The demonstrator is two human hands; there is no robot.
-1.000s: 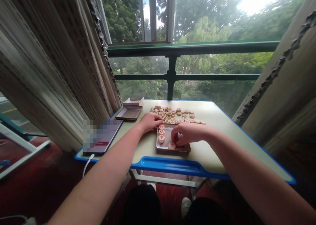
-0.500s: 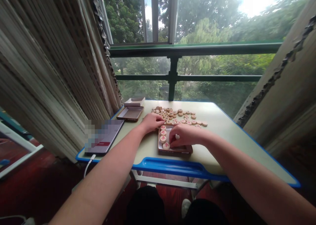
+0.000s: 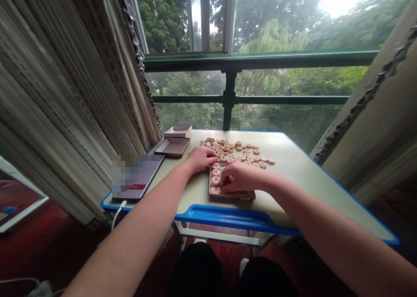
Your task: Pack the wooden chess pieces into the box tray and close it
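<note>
A brown tray (image 3: 232, 196) lies near the front of the small table (image 3: 293, 175). A column of round wooden chess pieces (image 3: 215, 177) with red marks lines its left side. My right hand (image 3: 239, 176) rests over the tray with fingers curled down beside the lowest piece; what the fingertips hold is hidden. My left hand (image 3: 201, 158) lies at the tray's far left corner, fingers bent against the edge of the loose pieces (image 3: 237, 151) scattered behind the tray.
A second brown tray (image 3: 172, 147) and a pale box lid (image 3: 177, 132) sit at the table's back left. A tablet (image 3: 135, 177) with a white cable lies at the left edge. Curtains hang on both sides, and a window railing stands behind.
The piece my right hand was sliding has moved left into the tray's left column. My right hand shifted slightly left with it. My left hand has stayed in place.
</note>
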